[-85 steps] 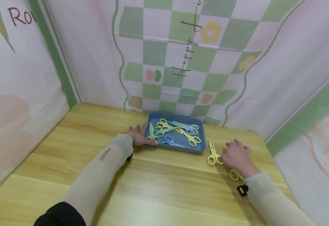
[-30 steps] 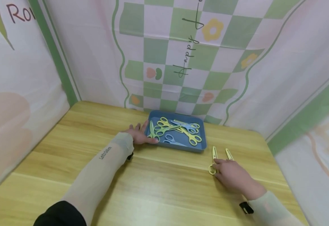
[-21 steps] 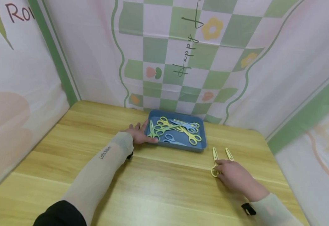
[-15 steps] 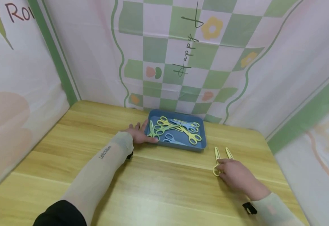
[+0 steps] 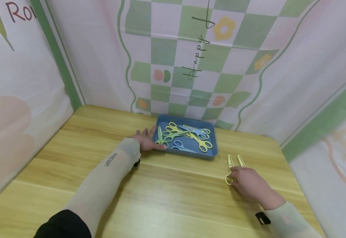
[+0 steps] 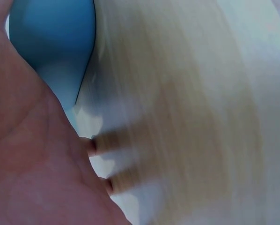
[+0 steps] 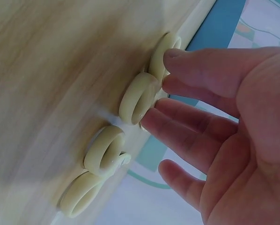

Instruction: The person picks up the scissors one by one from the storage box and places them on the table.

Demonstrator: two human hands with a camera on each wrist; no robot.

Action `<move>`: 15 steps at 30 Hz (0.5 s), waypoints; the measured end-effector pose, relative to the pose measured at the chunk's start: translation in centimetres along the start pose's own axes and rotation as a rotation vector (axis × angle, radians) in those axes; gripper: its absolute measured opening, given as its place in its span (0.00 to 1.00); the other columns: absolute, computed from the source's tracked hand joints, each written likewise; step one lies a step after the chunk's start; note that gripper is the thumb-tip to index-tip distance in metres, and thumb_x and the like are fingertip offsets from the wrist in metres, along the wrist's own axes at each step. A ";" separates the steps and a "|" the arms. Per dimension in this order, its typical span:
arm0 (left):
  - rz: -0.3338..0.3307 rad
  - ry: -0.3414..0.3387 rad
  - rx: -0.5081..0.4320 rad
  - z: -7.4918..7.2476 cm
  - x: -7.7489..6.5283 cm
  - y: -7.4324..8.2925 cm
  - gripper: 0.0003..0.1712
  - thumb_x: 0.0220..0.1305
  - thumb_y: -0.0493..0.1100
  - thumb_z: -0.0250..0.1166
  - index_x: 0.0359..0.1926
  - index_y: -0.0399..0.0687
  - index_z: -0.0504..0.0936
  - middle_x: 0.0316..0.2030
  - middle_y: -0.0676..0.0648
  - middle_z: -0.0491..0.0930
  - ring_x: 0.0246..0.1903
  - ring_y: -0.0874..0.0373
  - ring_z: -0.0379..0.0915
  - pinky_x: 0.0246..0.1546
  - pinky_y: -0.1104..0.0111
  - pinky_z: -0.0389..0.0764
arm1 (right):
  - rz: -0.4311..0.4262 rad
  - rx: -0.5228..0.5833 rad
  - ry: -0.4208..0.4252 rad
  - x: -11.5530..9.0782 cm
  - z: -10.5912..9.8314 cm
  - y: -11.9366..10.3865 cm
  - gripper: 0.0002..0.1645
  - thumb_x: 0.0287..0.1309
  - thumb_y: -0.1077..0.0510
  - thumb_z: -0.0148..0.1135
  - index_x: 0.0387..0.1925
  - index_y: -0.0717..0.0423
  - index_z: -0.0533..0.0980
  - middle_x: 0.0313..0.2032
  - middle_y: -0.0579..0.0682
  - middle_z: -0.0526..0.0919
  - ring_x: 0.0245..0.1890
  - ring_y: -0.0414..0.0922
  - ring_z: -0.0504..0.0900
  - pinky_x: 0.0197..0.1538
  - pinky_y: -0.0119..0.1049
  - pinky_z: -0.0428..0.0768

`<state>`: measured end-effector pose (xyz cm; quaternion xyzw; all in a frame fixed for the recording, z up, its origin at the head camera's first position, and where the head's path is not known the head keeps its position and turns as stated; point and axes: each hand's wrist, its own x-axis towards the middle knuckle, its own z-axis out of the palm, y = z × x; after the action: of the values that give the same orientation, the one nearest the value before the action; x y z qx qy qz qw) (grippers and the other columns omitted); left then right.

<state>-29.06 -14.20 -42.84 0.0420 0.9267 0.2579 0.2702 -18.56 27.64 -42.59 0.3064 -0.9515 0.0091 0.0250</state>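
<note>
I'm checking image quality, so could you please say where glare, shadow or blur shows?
Head view: pale glare on the near part of the table; left wrist view: the table is blurred; right wrist view: soft shadow beside the yellow scissor handles.

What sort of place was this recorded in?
Probably a booth or corner set up for recording: a wood-grain table hemmed in by hanging printed fabric, with a blue tray of scissors on it.

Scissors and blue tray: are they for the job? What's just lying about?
Probably the job:
Yellow scissors the right grip touches
Second yellow pair beside them
Blue tray the left grip touches
Coloured scissors inside it

Just around:
Checked cloth behind
Wooden table underneath
</note>
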 end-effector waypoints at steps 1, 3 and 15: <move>0.000 0.000 0.000 0.0 -0.1 0.0 0.68 0.50 0.84 0.57 0.76 0.76 0.22 0.78 0.44 0.27 0.72 0.35 0.16 0.60 0.27 0.31 | -0.001 0.000 0.000 0.0 -0.1 0.0 0.06 0.50 0.64 0.71 0.33 0.57 0.85 0.47 0.63 0.84 0.46 0.61 0.83 0.51 0.58 0.78; -0.002 0.003 -0.002 -0.1 -0.1 0.0 0.68 0.49 0.85 0.57 0.76 0.76 0.23 0.78 0.44 0.27 0.73 0.35 0.16 0.60 0.27 0.32 | -0.001 -0.001 0.002 0.0 -0.2 -0.1 0.07 0.50 0.64 0.72 0.34 0.57 0.85 0.47 0.63 0.84 0.46 0.61 0.83 0.51 0.58 0.77; 0.002 -0.003 0.006 -0.2 -0.6 0.1 0.70 0.47 0.86 0.57 0.76 0.75 0.23 0.78 0.43 0.28 0.73 0.34 0.17 0.58 0.25 0.31 | 0.013 -0.028 0.023 -0.1 -0.6 0.6 0.20 0.45 0.63 0.71 0.44 0.61 0.83 0.46 0.60 0.84 0.47 0.60 0.82 0.51 0.63 0.74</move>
<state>-28.71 -14.30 -42.34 0.0444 0.9270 0.2553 0.2712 -18.81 28.25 -42.05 0.2995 -0.9532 -0.0007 0.0404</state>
